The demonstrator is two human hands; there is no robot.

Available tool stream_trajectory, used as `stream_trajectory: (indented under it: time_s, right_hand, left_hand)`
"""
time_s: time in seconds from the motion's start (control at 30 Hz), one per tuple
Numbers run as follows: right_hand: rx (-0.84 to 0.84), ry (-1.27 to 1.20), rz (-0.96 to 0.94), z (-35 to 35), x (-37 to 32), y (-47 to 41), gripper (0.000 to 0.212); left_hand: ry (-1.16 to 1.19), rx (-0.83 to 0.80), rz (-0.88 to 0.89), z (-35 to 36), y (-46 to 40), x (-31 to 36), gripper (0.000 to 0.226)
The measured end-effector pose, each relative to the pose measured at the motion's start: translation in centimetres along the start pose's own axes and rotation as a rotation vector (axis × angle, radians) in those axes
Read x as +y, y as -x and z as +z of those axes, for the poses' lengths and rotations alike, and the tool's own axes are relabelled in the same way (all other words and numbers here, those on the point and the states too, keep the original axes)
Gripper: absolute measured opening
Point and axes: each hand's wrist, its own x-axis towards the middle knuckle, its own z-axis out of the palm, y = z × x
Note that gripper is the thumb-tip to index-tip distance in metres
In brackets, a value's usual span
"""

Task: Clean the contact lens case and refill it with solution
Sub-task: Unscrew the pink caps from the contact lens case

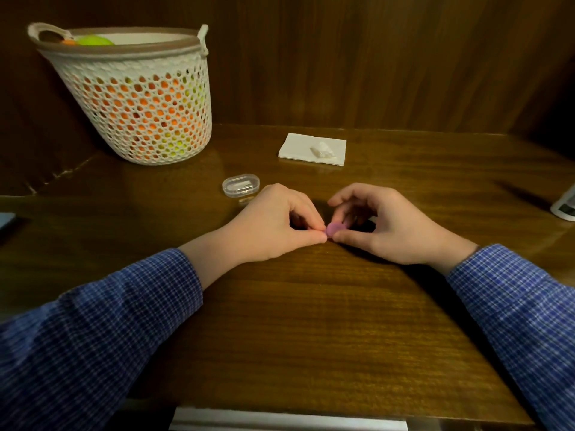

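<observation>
a small pink lens case (334, 228) is held low over the wooden table (311, 321), between the two hands, near the middle of the view. it is pinched at its left edge by the thumb and fingertips of the left hand (273, 223), whose fingers are curled in. its right side is gripped by the right hand (385, 225), with the thumb below it and a bent finger above; the other fingers of that hand are arched over it. most of the case is hidden by the fingers, so whether its caps are on cannot be told. both forearms are covered by blue checked sleeves (102, 331).

just behind the left hand a small clear box (240, 185) is seen lying on the table, apart from the hand. farther back a white napkin (306, 147) is laid flat, with a crumpled white scrap (323, 149) resting on it. at the back left a white mesh basket (140, 98) is stood, with orange and yellow-green things showing through its holes. a white object (564, 205) is cut off by the right edge.
</observation>
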Motion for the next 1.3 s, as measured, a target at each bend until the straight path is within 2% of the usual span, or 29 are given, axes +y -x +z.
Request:
stream_trajectory:
  time_s: [0.13,0.3,0.53,0.73,0.93,1.13,1.3]
  right_hand:
    - [-0.035,-0.035,-0.020,-0.11,0.07,0.08,0.045]
    - [0.007,0.051,0.010,0.08,0.00,-0.06,0.049]
    - [-0.058,-0.044,-0.022,-0.17,0.26,0.01,0.044]
    - [0.003,0.027,0.002,0.12,0.27,-0.08,0.046]
    - [-0.059,-0.047,-0.031,-0.08,0.38,-0.01,0.042]
    - [-0.009,0.025,-0.010,0.18,0.25,-0.14,0.047]
    - [-0.043,-0.005,-0.034,-0.03,0.14,-0.01,0.039]
  left_hand:
    - [0.009,0.004,0.004,0.08,0.04,-0.10,0.012]
    - [-0.006,0.004,0.008,0.06,0.03,-0.19,0.012]
    - [0.001,-0.001,0.003,0.07,0.06,-0.17,0.014]
    - [-0.004,-0.004,0.002,0.02,0.02,-0.13,0.012]
    - [0.012,0.001,0.003,0.08,0.02,-0.16,0.013]
    - [0.004,0.000,0.005,0.02,0.02,-0.19,0.012]
    - [0.014,-0.007,0.006,0.06,-0.04,-0.30,0.012]
